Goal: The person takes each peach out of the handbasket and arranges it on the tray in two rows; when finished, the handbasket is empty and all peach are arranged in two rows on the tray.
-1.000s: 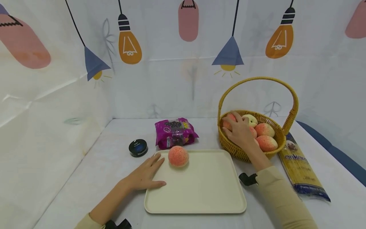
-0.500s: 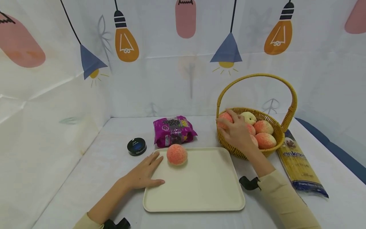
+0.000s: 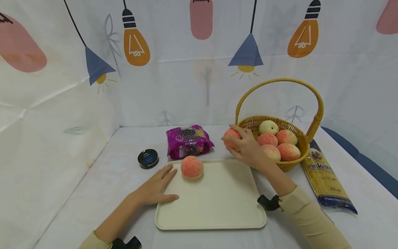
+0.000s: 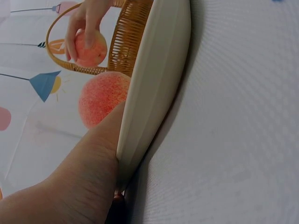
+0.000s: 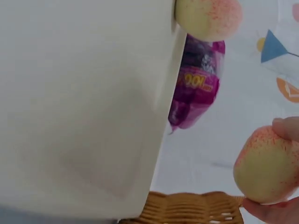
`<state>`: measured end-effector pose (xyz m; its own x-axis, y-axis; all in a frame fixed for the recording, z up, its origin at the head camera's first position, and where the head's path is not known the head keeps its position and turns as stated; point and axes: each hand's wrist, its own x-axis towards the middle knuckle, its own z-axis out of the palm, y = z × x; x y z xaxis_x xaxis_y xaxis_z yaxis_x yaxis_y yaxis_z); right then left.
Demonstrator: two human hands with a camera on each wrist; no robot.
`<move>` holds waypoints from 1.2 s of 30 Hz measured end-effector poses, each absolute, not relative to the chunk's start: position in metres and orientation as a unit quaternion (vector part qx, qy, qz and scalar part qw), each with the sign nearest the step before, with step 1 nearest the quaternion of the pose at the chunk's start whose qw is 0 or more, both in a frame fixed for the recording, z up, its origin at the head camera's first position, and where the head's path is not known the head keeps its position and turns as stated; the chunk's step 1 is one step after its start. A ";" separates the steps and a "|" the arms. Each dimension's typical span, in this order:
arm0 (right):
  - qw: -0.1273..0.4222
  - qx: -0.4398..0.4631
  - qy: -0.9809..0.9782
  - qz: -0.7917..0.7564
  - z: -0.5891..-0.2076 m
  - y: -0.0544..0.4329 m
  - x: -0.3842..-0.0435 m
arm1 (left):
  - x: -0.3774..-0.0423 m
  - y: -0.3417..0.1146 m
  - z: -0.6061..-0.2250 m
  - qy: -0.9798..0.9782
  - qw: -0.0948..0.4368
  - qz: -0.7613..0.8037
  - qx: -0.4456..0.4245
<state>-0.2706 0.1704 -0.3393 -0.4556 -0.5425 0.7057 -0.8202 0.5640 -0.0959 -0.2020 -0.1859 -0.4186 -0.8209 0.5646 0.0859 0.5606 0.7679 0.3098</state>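
My right hand [image 3: 248, 147] grips a speckled pink peach [image 3: 231, 138], held just left of the wicker basket [image 3: 248, 121]. In the right wrist view that peach [image 5: 266, 165] shows a pale yellow side between thumb and fingers. My left hand [image 3: 155, 188] lies with fingers spread on the left rim of the cream tray [image 3: 214, 204]. A second peach [image 3: 191, 167] rests on the tray's back left corner, close to the left fingertips. Several more peaches [image 3: 288, 152] and a pale yellow fruit [image 3: 268, 127] sit in the basket.
Behind the tray lies a purple snack packet [image 3: 189, 141]. A round dark tuna tin [image 3: 148, 158] stands left of it. A yellow pasta packet [image 3: 329, 181] lies right of the basket, whose tall handle [image 3: 281, 80] arches above it.
My right hand has taken a peach out of the basket and moved left with it, past the basket's rim. The left hand stays on the tray's edge.
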 end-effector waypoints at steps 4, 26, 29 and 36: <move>0.295 0.435 -0.826 0.205 -0.344 0.163 -0.270 | -0.202 -0.185 -0.417 0.940 0.004 0.160 0.303; 0.136 0.463 -0.861 0.158 -0.365 0.139 -0.262 | -0.201 -0.185 -0.414 0.939 0.006 0.157 0.306; 0.131 0.475 -0.855 0.163 -0.365 0.139 -0.262 | -0.201 -0.185 -0.413 0.939 0.004 0.156 0.305; 0.099 0.496 -0.848 0.156 -0.368 0.136 -0.260 | -0.200 -0.186 -0.415 0.937 0.002 0.161 0.309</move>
